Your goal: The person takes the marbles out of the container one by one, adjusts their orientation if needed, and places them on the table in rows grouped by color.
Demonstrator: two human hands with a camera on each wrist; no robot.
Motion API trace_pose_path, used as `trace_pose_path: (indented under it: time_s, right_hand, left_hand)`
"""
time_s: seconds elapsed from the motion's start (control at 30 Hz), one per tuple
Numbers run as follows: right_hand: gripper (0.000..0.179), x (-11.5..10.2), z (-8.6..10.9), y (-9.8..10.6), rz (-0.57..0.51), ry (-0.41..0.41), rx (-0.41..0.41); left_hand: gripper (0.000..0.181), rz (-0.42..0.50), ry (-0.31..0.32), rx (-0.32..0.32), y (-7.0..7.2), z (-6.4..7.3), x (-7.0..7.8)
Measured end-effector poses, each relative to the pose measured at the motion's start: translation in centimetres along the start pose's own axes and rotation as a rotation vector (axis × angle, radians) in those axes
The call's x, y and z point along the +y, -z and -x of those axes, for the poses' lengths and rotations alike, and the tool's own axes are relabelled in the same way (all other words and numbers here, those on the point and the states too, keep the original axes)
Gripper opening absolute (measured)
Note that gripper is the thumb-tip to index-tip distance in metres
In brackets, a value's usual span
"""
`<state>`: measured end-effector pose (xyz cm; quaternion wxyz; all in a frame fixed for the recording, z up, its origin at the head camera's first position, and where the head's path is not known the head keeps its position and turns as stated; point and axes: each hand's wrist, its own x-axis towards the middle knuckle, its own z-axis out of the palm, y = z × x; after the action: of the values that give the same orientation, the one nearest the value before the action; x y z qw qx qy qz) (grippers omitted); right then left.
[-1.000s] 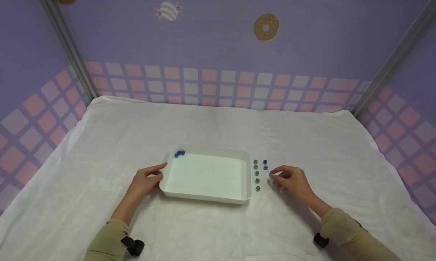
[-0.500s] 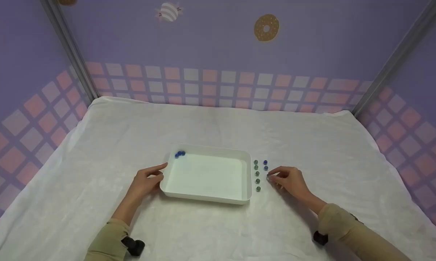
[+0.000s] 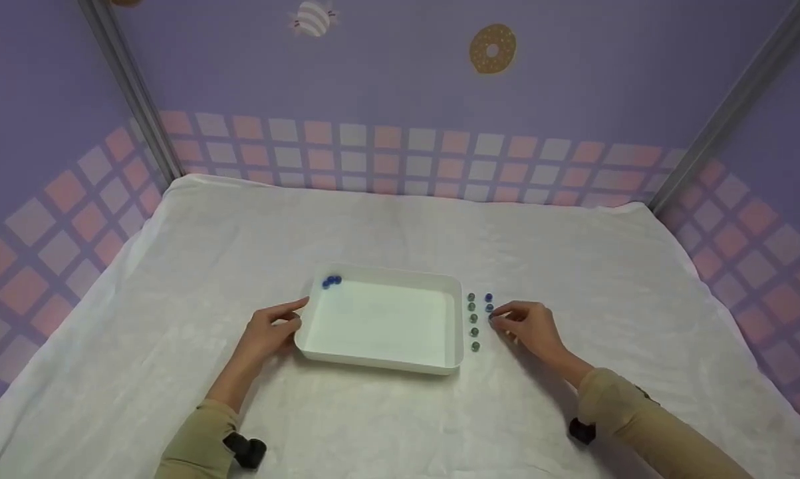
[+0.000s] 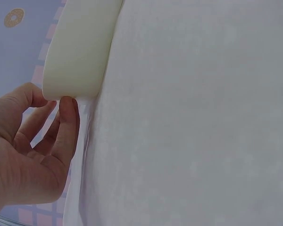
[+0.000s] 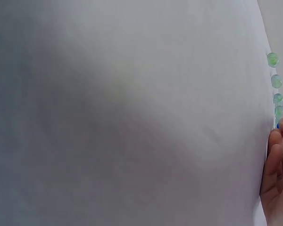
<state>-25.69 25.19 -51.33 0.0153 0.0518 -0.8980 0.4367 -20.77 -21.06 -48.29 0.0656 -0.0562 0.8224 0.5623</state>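
our left hand point(image 3: 266, 330) rests loosely bent fingers against the tray point(image 3: 380, 362), and our right hand point(image 3: 529, 328) pinches a blue marble point(image 3: 491, 317), which we do best to release gently, clear of the green marbles point(image 3: 473, 319) left of that hand.

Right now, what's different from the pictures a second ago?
The right hand, pinching a blue marble, has moved a little left, nearer the green marbles. The left hand still touches the white tray; the green marbles and the other blue marbles stayed put.
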Motion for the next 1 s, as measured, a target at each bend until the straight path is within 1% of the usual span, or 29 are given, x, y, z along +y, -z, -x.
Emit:
trace_pose_path:
  time_s: [0.13,0.33,0.73,1.0]
  right_hand:
    - [0.013,0.01,0.02,-0.15,0.005,-0.01,0.008]
    - [0.013,-0.04,0.06,-0.37,0.015,-0.026,0.007]
    - [0.015,0.13,-0.01,-0.31,0.028,0.027,0.004]
    - [0.016,0.39,0.04,-0.23,0.021,0.033,0.003]
  left_hand:
    - [0.045,0.002,0.009,0.004,-0.05,-0.09,0.02]
    - [0.044,0.001,0.003,0.002,-0.05,-0.06,0.07]
    - [0.045,-0.001,-0.005,0.0,0.04,0.09,0.1]
    - [0.045,-0.013,-0.002,0.014,-0.07,-0.12,-0.01]
